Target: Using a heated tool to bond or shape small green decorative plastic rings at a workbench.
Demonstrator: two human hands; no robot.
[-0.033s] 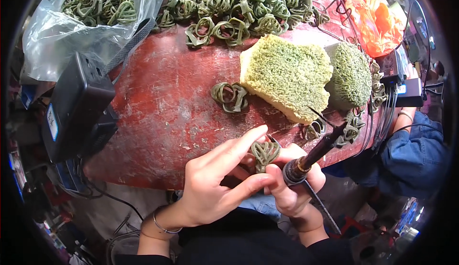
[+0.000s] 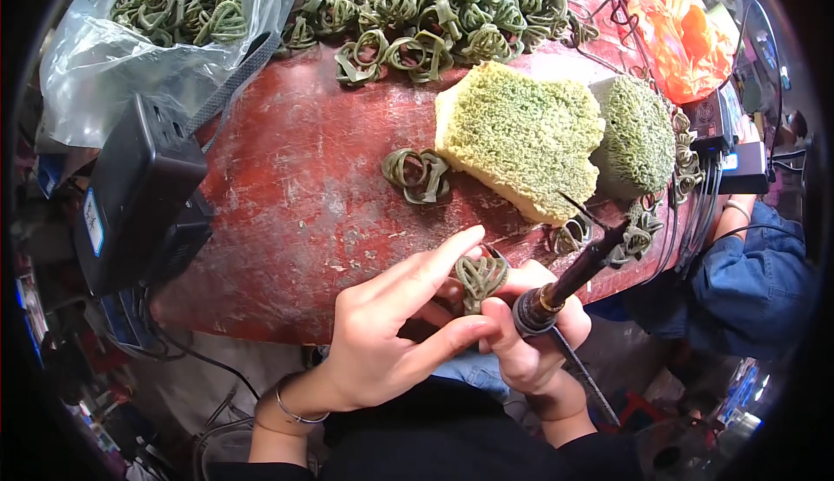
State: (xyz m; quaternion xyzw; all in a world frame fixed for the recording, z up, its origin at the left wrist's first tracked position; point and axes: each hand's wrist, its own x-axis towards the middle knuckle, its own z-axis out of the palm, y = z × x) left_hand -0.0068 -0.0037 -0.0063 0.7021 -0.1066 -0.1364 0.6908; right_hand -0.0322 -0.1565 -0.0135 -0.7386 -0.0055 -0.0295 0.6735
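Observation:
My left hand (image 2: 382, 325) is closed around a small green openwork piece (image 2: 481, 280) made of looped bands, its thumb reaching across to my right thumb. My right hand (image 2: 539, 338) steadies the same piece with its thumb. A soldering-iron-like tool (image 2: 580, 271) with a dark handle, brass collar and thin black tip lies across the right fingers, pointing away to the upper right. The fingers hide the lower part of the piece. Beyond my hands a similar looped piece (image 2: 417, 174) rests on the red table (image 2: 295, 238).
A yellow-green sponge (image 2: 526, 138) and a grey-green sponge block (image 2: 637, 134) lie ahead. Many looped pieces (image 2: 426, 12) are heaped behind them. A plastic bag (image 2: 104, 90) of pieces and a black box (image 2: 143, 194) stand left. Another person's blue sleeve (image 2: 756, 273) shows right, near cables.

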